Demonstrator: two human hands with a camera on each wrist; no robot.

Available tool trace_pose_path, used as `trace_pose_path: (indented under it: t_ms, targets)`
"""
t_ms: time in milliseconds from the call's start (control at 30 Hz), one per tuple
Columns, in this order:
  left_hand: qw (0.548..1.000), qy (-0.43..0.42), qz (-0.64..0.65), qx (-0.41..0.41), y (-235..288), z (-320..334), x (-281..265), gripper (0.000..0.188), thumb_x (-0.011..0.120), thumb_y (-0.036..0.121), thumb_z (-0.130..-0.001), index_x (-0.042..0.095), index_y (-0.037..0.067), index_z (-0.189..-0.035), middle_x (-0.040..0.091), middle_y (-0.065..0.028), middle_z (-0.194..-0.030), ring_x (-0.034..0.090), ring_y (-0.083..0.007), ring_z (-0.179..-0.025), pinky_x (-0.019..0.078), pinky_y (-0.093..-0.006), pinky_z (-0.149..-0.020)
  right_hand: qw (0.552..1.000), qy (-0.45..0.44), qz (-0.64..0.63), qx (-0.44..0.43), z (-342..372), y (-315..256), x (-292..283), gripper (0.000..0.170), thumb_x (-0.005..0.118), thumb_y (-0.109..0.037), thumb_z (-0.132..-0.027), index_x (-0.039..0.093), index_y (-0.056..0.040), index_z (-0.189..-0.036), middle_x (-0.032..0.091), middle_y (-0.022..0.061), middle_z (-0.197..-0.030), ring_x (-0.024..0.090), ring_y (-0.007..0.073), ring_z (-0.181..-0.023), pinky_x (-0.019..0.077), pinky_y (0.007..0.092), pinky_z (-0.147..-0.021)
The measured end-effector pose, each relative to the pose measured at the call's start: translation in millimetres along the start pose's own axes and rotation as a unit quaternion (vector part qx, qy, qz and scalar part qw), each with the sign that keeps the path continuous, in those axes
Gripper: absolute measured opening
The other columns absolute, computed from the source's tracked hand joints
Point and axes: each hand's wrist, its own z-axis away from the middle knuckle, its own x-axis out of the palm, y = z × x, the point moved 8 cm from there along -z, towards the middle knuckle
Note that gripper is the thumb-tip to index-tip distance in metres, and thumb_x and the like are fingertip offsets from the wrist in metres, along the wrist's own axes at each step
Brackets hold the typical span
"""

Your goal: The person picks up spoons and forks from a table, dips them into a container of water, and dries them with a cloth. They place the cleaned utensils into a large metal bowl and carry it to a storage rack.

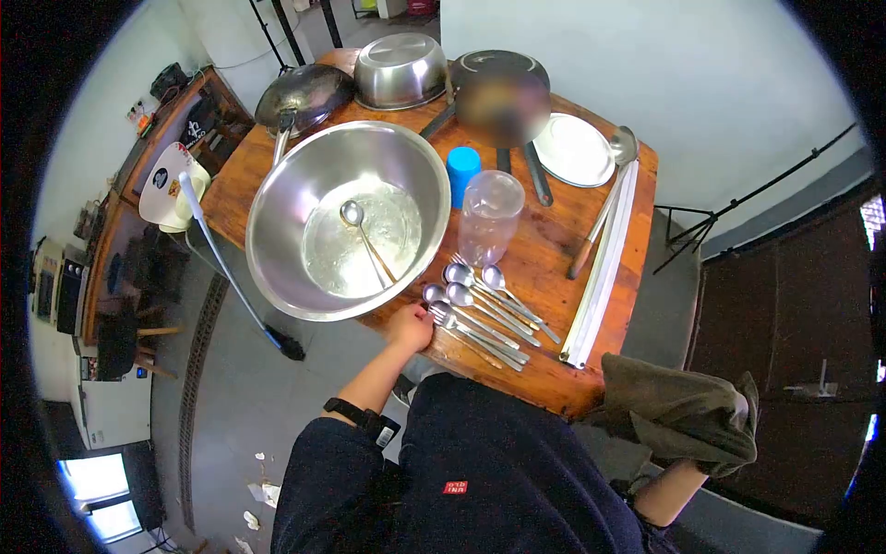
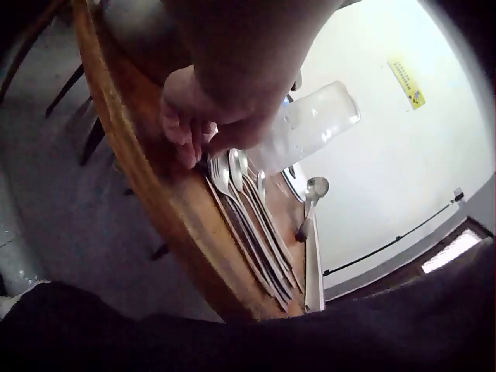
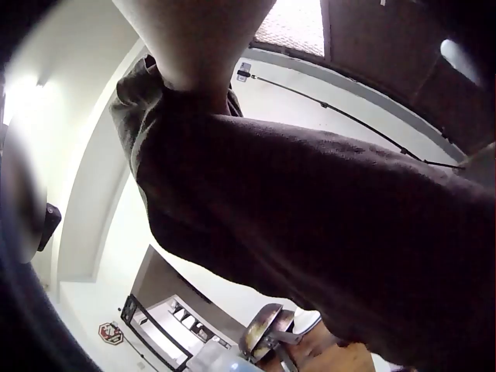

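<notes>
My left hand (image 1: 410, 329) is at the table's front edge, its curled fingers and thumb at the tined end of a fork (image 1: 444, 316). In the left wrist view, the fork (image 2: 221, 172) lies beside several spoons (image 2: 246, 174), handles pointing away from the hand. A brown-green cloth (image 1: 678, 406) covers my right hand, held up off the table's right front corner; the fingers are hidden beneath it. Left of the cutlery stands a large steel basin (image 1: 277, 249) with a spoon (image 1: 352, 214) inside. A clear plastic jar (image 1: 491, 217) stands behind the cutlery.
A blue cup (image 1: 463, 166), a wok (image 1: 305, 97), an upturned steel bowl (image 1: 401, 72), pans (image 1: 503, 65) and a white plate (image 1: 572, 148) fill the back. A ladle (image 1: 624, 143) and a long white strip (image 1: 598, 277) lie along the wooden table's (image 1: 563, 388) right side.
</notes>
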Motion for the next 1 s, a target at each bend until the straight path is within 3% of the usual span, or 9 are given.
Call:
trace_pose_path:
  t_ms: [133, 333, 467, 500, 600, 633, 733, 933, 1000]
  targets:
    - [0.998, 0.03, 0.052, 0.034, -0.2, -0.7, -4.9, 0.016, 0.056, 0.022, -0.065, 0.057, 0.006, -0.062, 0.056, -0.0107, -0.062, 0.055, -0.0245, -0.059, 0.042, -0.0338, -0.054, 1.0, -0.011, 0.025, 0.012, 6.3, -3.0, -2.2, 0.039, 0.057, -0.019, -0.069, 0.048, -0.0016, -0.102, 0.048, 0.0114, -0.102, 0.048, 0.0251, -0.09, 0.04, 0.0327, -0.079]
    - [0.987, -0.001, 0.153, 0.04, 3.6, -3.8, -0.2, 0.013, 0.055, 0.015, -0.064, 0.058, 0.003, -0.063, 0.055, -0.0108, -0.057, 0.054, -0.0199, -0.054, 0.0408, -0.0295, -0.05, 0.998, -0.056, 0.041, -0.003, 13.6, -11.7, 1.9, 0.04, 0.057, -0.021, -0.069, 0.047, -0.003, -0.103, 0.048, 0.0105, -0.102, 0.047, 0.0251, -0.092, 0.0391, 0.0332, -0.08]
    - [0.953, 0.056, 0.223, 0.196, 85.7, 39.3, -52.4, 0.011, 0.055, 0.01, -0.068, 0.058, 0.0, -0.072, 0.055, -0.0134, -0.061, 0.054, -0.0219, -0.054, 0.041, -0.0294, -0.05, 0.987, -0.128, -0.024, -0.089, 21.6, -21.4, 26.6, 0.039, 0.054, -0.025, -0.068, 0.048, -0.007, -0.103, 0.049, 0.0093, -0.103, 0.046, 0.0261, -0.094, 0.0368, 0.0352, -0.081]
    - [0.942, 0.066, 0.2, 0.261, 106.4, 48.7, -62.9, 0.009, 0.055, 0.007, -0.07, 0.056, -0.001, -0.075, 0.055, -0.0146, -0.065, 0.054, -0.0261, -0.057, 0.0418, -0.0303, -0.051, 0.982, -0.146, -0.041, -0.109, 24.8, -25.8, 32.5, 0.039, 0.053, -0.026, -0.068, 0.048, -0.008, -0.103, 0.049, 0.009, -0.103, 0.046, 0.0263, -0.095, 0.0363, 0.0357, -0.081]
    - [0.871, 0.126, 0.169, 0.443, 171.0, 87.5, -111.2, 0.009, 0.055, 0.004, -0.069, 0.054, 0.0, -0.077, 0.054, -0.0135, -0.068, 0.053, -0.0282, -0.059, 0.0423, -0.0311, -0.052, 0.961, -0.074, 0.03, -0.264, 22.4, -79.9, 33.4, 0.038, 0.058, -0.025, -0.061, 0.052, -0.0081, -0.094, 0.053, 0.0093, -0.093, 0.047, 0.0292, -0.09, 0.0361, 0.0367, -0.077]
    - [0.858, 0.108, 0.149, 0.478, 190.6, 98.6, -124.9, 0.011, 0.054, 0.003, -0.067, 0.053, 0.001, -0.078, 0.054, -0.013, -0.069, 0.053, -0.0278, -0.06, 0.0423, -0.0313, -0.052, 0.964, -0.162, -0.122, -0.171, 12.8, -83.7, 45.9, 0.036, 0.059, -0.024, -0.059, 0.053, -0.0075, -0.091, 0.054, 0.0099, -0.089, 0.047, 0.0288, -0.088, 0.0362, 0.0361, -0.077]
    - [0.801, 0.085, 0.102, 0.584, 243.7, 141.5, -168.7, 0.015, 0.053, -0.001, -0.064, 0.053, 0.001, -0.079, 0.053, -0.0116, -0.072, 0.053, -0.0262, -0.061, 0.0428, -0.0305, -0.051, 0.871, -0.323, -0.34, -0.144, 8.5, -128.4, 54.8, 0.036, 0.057, -0.02, -0.066, 0.047, -0.0045, -0.096, 0.051, 0.0107, -0.092, 0.047, 0.0242, -0.088, 0.0395, 0.0337, -0.076]
    - [0.657, 0.079, 0.114, 0.741, 293.1, 226.3, -223.0, 0.017, 0.056, 0.002, -0.063, 0.055, 0.0, -0.08, 0.054, -0.0102, -0.072, 0.054, -0.0235, -0.059, 0.0444, -0.0287, -0.049, 0.748, -0.365, -0.539, -0.13, 30.0, -174.7, 52.3, 0.032, 0.054, -0.022, -0.069, 0.046, -0.0055, -0.094, 0.049, 0.0096, -0.09, 0.046, 0.0233, -0.085, 0.0386, 0.0335, -0.074]
    - [0.666, 0.1, 0.171, 0.719, 283.8, 232.4, -230.3, 0.02, 0.057, 0.008, -0.066, 0.055, -0.001, -0.084, 0.055, -0.0114, -0.075, 0.055, -0.0236, -0.062, 0.0445, -0.0288, -0.052, 0.715, -0.365, -0.586, -0.113, 35.6, -180.9, 51.2, 0.031, 0.054, -0.023, -0.07, 0.045, -0.0058, -0.094, 0.048, 0.0093, -0.09, 0.046, 0.023, -0.084, 0.0382, 0.0335, -0.074]
